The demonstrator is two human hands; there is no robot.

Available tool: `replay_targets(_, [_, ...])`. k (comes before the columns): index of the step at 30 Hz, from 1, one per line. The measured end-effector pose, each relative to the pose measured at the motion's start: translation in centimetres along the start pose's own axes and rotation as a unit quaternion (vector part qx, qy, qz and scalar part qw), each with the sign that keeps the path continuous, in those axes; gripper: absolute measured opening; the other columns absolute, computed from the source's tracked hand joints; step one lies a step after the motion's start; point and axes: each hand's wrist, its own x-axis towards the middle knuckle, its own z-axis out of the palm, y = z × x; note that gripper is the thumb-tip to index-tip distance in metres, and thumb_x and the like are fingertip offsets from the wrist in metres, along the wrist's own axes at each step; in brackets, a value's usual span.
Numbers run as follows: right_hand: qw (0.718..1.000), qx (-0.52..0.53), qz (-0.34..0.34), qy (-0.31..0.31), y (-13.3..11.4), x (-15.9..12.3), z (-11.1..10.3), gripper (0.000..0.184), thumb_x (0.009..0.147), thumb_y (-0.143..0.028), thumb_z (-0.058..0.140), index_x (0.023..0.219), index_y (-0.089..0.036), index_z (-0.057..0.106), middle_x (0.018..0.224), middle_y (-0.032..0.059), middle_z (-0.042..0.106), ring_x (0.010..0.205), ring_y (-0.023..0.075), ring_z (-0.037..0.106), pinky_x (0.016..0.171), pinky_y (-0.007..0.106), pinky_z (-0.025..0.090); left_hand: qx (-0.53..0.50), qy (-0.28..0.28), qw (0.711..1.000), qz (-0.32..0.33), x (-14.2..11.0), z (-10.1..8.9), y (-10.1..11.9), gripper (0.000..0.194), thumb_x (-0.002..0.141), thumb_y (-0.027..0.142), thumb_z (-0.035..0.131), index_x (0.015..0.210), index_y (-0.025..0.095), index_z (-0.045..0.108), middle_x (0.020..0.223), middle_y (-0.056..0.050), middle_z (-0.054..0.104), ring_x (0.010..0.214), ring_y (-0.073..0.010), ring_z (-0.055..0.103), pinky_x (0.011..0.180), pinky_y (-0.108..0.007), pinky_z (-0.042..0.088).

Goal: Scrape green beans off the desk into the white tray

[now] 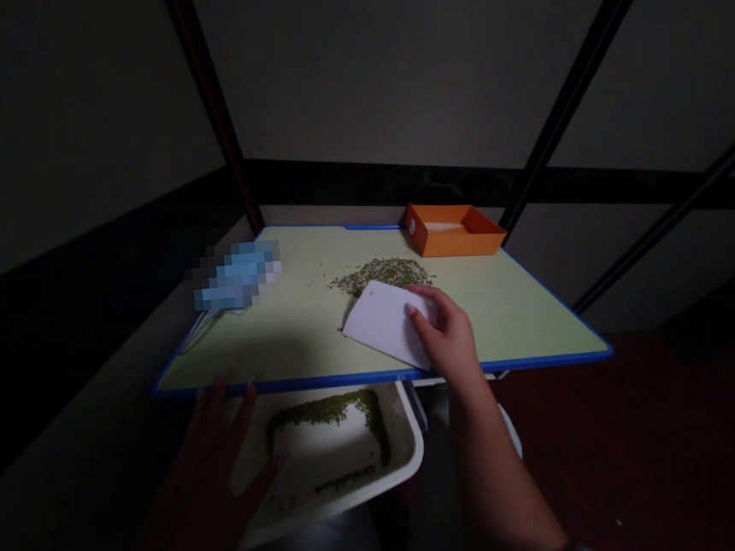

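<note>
My right hand grips a flat white scraper with a small hole near one corner and a curved edge. The scraper is tilted over the table's near half, just in front of a loose heap of small green grains. Below the table's front edge is a white plastic tub, with more green grains gathered along its far and right sides. My left hand is in deep shade over the tub's left side, fingers spread. Whether it touches the tub I cannot tell.
The pale table has a blue edge. An orange open box stands at its back right corner. A pixelated blue item with a white cord lies at the left. Dark wall panels rise behind; a reddish floor shows at right.
</note>
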Motion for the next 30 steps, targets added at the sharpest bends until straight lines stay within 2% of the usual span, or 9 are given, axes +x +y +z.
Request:
replay_targets(5, [1.000,-0.011,-0.004,0.004,0.03,0.01,-0.39,0.029,0.082,-0.029,0.062,0.109,-0.021,0.068,0.113,0.0088,0.073,0.105,0.0268,0.066,0.095,0.043,0.049,0.003,0.010,1.000,0.001,0.11,0.21,-0.05,0.075,0.083,0.058,0.044,0.150,0.040,0.014,0.168,-0.001,0.005,0.152,-0.0339,0.011,0.112,-0.060,0.038])
replay_targets(14, [1.000,0.010,0.011,0.000,0.49,0.04,-0.25,0.028,0.081,-0.030,0.062,0.107,-0.021,0.068,0.114,0.0096,0.072,0.107,0.0270,0.066,0.097,0.045,0.048,0.023,0.033,0.999,0.026,-0.08,0.38,-0.23,0.076,0.084,0.057,0.043,0.150,0.041,0.009,0.168,0.001,0.000,0.152,-0.0332,0.011,0.111,-0.060,0.039])
replay_targets(25, [1.000,0.006,0.009,-0.021,0.05,-0.05,-0.76,0.029,0.082,-0.030,0.062,0.108,-0.021,0.067,0.113,0.0096,0.072,0.106,0.0275,0.065,0.093,0.043,0.049,0.001,0.016,1.000,0.007,0.11,0.35,-0.17,0.075,0.083,0.057,0.044,0.150,0.041,0.013,0.168,-0.001,0.003,0.152,-0.0340,0.011,0.111,-0.061,0.038])
replay_targets(30, [1.000,0.001,-0.001,0.000,0.01,0.08,-0.90,0.030,0.082,-0.030,0.063,0.109,-0.020,0.068,0.113,0.0100,0.073,0.106,0.0270,0.065,0.095,0.043,0.048,0.009,0.024,0.999,0.020,-0.03,0.43,-0.23,0.074,0.084,0.057,0.042,0.150,0.042,0.010,0.169,0.000,0.002,0.152,-0.0341,0.011,0.110,-0.061,0.040])
